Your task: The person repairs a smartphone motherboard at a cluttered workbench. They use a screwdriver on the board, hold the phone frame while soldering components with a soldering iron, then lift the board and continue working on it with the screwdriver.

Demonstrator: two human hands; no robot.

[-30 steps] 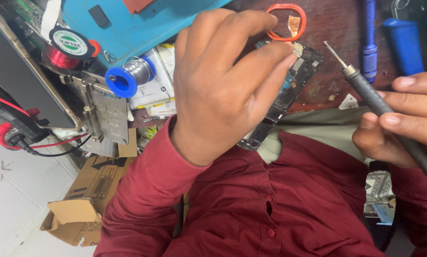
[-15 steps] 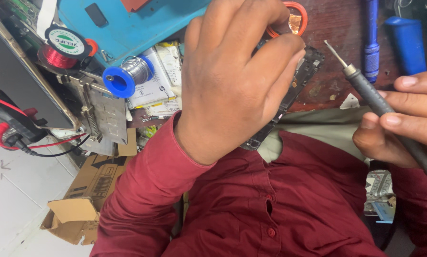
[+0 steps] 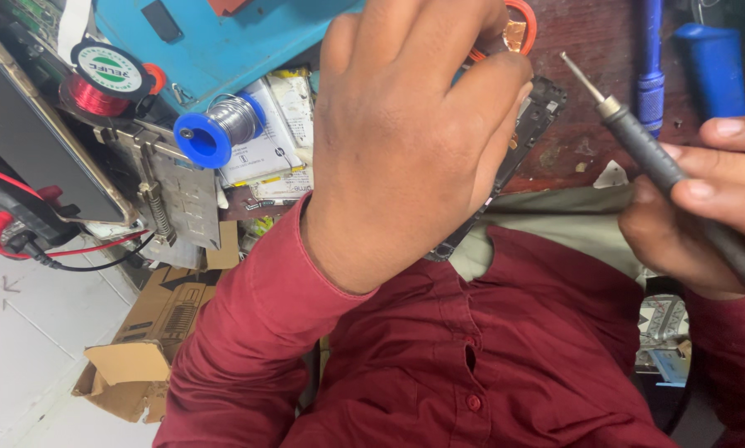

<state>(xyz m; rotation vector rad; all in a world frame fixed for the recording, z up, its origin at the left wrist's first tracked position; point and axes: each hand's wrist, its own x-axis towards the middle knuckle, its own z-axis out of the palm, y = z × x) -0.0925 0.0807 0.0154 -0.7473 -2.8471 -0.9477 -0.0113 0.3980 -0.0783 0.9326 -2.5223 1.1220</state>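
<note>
My left hand [image 3: 406, 141] fills the middle of the view, palm down, closed over a black opened phone body [image 3: 542, 112]. The phone shows past the thumb on the right and under the wrist. Its fingertips reach up beside an orange ring holding copper braid [image 3: 523, 25]. On the right, my right hand [image 3: 696, 216] grips a grey-handled soldering iron [image 3: 646, 149]. The iron's thin tip points up-left and hangs a short way from the phone's edge without touching it. Most of the phone is hidden by my left hand.
A blue solder spool [image 3: 215, 133], a red wire spool [image 3: 99, 83] and a metal clamp fixture [image 3: 173, 191] lie left on the cluttered bench, by a blue mat [image 3: 248, 33]. Two blue-handled tools [image 3: 650, 58] lie top right. A cardboard box [image 3: 140, 348] sits on the floor.
My left hand has shifted up toward the orange ring with the phone under it. The right hand and soldering iron have stayed put.
</note>
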